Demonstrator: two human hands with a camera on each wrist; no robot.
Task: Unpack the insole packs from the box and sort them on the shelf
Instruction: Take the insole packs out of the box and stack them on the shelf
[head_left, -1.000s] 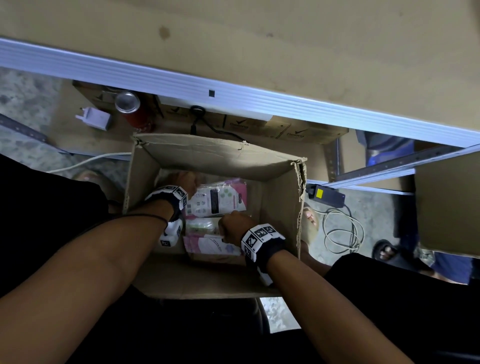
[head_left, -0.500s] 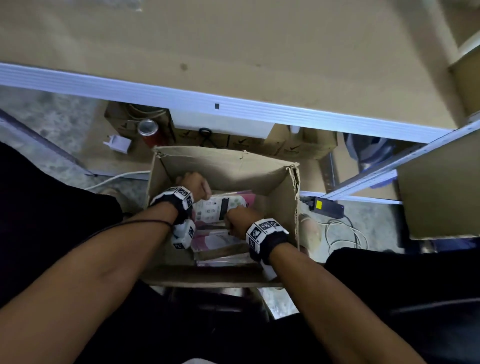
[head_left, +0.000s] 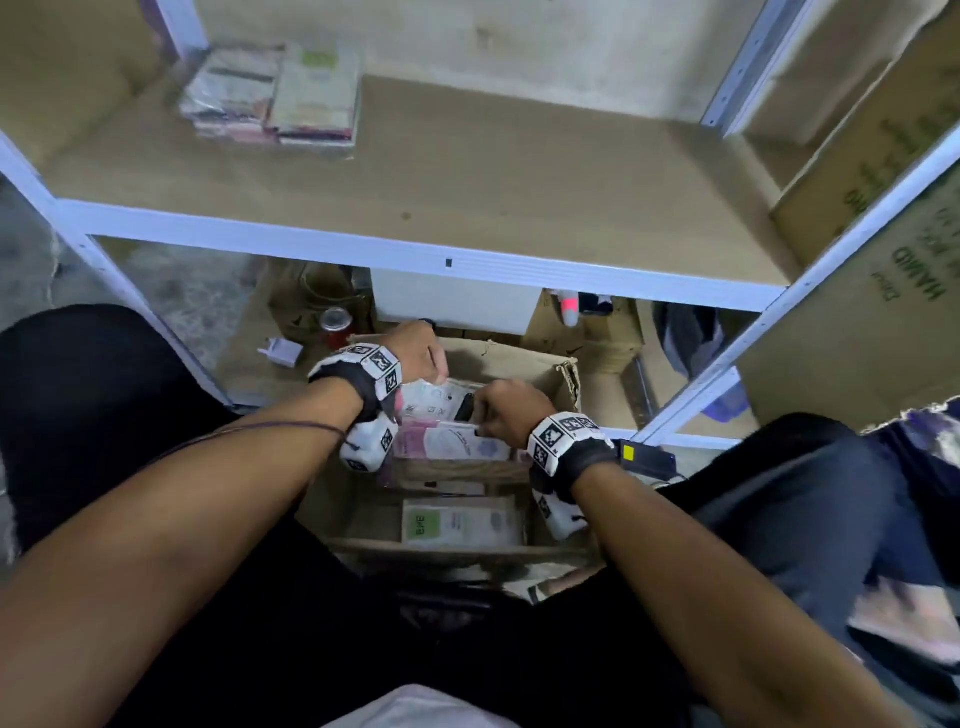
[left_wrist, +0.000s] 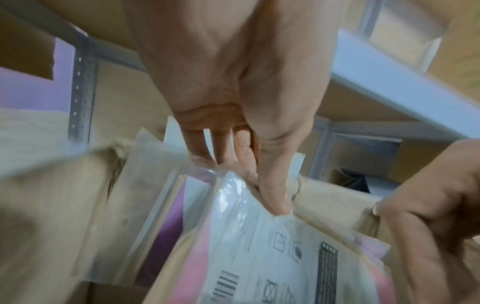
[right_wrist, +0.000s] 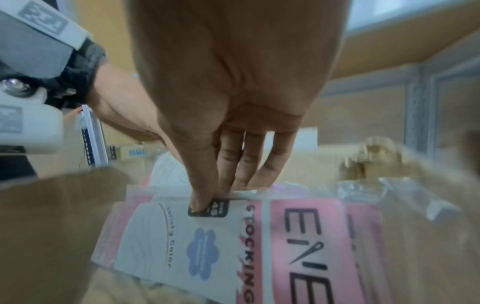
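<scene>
An open cardboard box (head_left: 524, 358) stands on the floor between my knees. My left hand (head_left: 423, 358) pinches the top edge of a clear-wrapped pack with a white printed back (left_wrist: 272, 257), thumb (left_wrist: 275, 197) in front and fingers behind. My right hand (head_left: 501, 408) pinches the top of a pink and white stocking pack (right_wrist: 259, 246), thumb on its black size label. Both packs (head_left: 452, 441) stand upright in a bundle near the box's rim. A green-labelled pack (head_left: 460, 522) lies flat lower in the box. Two stacks of packs (head_left: 270, 93) sit on the shelf board (head_left: 493, 182) at the back left.
The white shelf frame (head_left: 415, 254) runs above the box, an upright (head_left: 779, 322) slanting at the right. Under the shelf are cardboard boxes, a red can (head_left: 335, 325), a white charger (head_left: 280, 352) and a white box. A black adapter (head_left: 644, 457) lies right of the box.
Both hands have lifted the bundle of packs up from inside the box toward its rim, uncovering the green-labelled pack below. The view has tilted up, bringing the shelf board and its stacks into sight.
</scene>
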